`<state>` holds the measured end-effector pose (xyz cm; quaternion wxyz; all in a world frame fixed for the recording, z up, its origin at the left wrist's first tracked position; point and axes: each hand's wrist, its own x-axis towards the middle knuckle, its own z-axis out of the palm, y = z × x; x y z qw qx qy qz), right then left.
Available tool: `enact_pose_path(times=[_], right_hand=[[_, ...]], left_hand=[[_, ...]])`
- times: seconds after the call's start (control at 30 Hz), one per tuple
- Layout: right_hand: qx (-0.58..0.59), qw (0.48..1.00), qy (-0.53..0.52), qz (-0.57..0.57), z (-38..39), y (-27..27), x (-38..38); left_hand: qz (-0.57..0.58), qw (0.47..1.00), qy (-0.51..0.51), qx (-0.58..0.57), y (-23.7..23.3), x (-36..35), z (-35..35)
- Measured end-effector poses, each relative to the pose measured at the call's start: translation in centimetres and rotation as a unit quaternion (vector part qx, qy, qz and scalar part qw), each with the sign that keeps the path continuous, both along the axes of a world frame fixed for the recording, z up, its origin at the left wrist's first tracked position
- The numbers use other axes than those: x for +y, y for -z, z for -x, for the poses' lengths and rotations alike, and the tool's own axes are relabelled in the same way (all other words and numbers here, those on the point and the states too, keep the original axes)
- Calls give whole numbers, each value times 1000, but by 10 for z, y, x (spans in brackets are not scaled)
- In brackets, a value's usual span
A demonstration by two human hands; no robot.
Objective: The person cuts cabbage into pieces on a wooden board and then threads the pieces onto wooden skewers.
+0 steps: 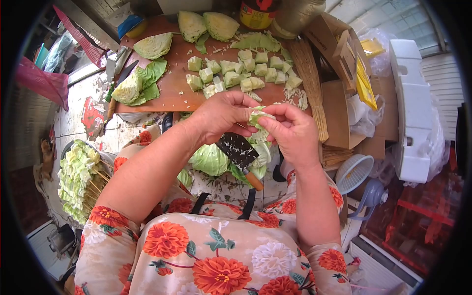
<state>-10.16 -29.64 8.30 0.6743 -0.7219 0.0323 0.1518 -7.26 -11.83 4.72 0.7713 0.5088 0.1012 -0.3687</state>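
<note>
Between my two hands, over the near edge of the board, is a small piece of pale green cabbage (256, 117). My left hand (220, 117) pinches it from the left, and my right hand (291, 129) grips it with thumb and forefinger from the right. Just below them lies a cleaver (237, 149) with a dark, shred-speckled blade and wooden handle, next to cabbage heads (209, 160) lower down. Beyond my hands, several cut cabbage chunks (232, 78) stand in rows on the reddish-brown cutting board (179, 101).
Cabbage wedges (153, 45) rest along the board's far and left sides. Thin wooden skewers (307, 73) lie along its right edge. Skewered cabbage (77, 169) fills a container at left. A knife (127, 73) lies at the board's left. Cardboard boxes (337, 110) and white foam (412, 113) stand right.
</note>
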Motion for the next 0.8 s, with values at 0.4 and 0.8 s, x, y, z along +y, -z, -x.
enact_pose_path(times=[0.4,0.8], right_hand=[[33,999,27,24,-1,9,3],[-2,998,54,43,0,19,2]], left_hand=[[-90,987,31,-131,0,-1,3],[-90,985,-83,-118,6,-9,3]])
